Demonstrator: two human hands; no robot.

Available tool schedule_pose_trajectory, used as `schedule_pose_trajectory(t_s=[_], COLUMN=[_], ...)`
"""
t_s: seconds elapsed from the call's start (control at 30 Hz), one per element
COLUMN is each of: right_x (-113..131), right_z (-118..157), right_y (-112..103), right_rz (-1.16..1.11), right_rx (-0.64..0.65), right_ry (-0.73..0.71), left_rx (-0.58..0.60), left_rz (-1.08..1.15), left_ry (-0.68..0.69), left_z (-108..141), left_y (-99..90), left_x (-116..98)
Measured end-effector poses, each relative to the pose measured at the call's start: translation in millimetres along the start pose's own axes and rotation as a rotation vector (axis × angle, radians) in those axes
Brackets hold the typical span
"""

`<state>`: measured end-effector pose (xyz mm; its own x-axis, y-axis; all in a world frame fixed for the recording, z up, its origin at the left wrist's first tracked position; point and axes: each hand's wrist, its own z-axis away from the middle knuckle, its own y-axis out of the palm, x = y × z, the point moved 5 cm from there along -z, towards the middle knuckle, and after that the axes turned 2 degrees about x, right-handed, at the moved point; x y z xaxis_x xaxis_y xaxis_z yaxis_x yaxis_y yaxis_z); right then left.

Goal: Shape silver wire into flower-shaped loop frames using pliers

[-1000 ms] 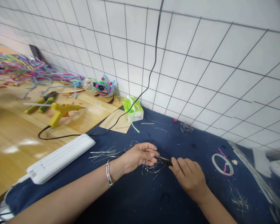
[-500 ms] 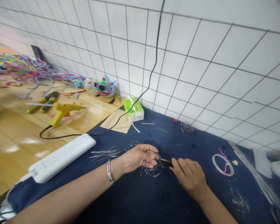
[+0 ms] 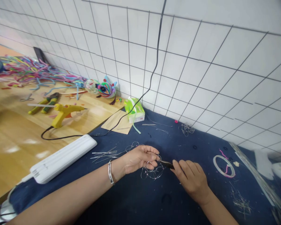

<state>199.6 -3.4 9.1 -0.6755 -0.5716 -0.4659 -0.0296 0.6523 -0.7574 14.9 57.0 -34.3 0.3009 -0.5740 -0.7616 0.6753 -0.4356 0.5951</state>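
Near the middle of the view, my left hand pinches a tangle of thin silvery wire bent into loops, with small pinkish specks on it. Part of the wire hides behind the fingers. My right hand is wrapped round dark-handled pliers, whose narrow jaws point left and reach the wire at my left fingertips. Whether the jaws are closed on the wire is too small to tell. More wire loops show just behind my left wrist. Straight wire pieces lie on the dark blue cloth to the left.
A yellow glue gun, yellow-green pliers and colourful pipe cleaners lie on the wooden table at left. A white power strip crosses the cloth. A tissue pack stands by the wall. At right are a tape ring and wire scraps.
Both hands stay in almost the same place, with the pliers still at the wire. The whole view has shifted very slightly. At the far left edge, a blurred round object has moved further into view.
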Motion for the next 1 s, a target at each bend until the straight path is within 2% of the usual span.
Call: schedule_pose_trajectory(t_s=[1.0], right_x=[0.1], right_z=[2.2], right_y=[-1.0], right_rz=[0.003], right_rx=[-0.018], right_ry=[-0.014], left_rx=[0.021], left_rz=[0.035], left_ry=[-0.004], left_z=[0.0], left_y=[0.8], left_x=[1.3])
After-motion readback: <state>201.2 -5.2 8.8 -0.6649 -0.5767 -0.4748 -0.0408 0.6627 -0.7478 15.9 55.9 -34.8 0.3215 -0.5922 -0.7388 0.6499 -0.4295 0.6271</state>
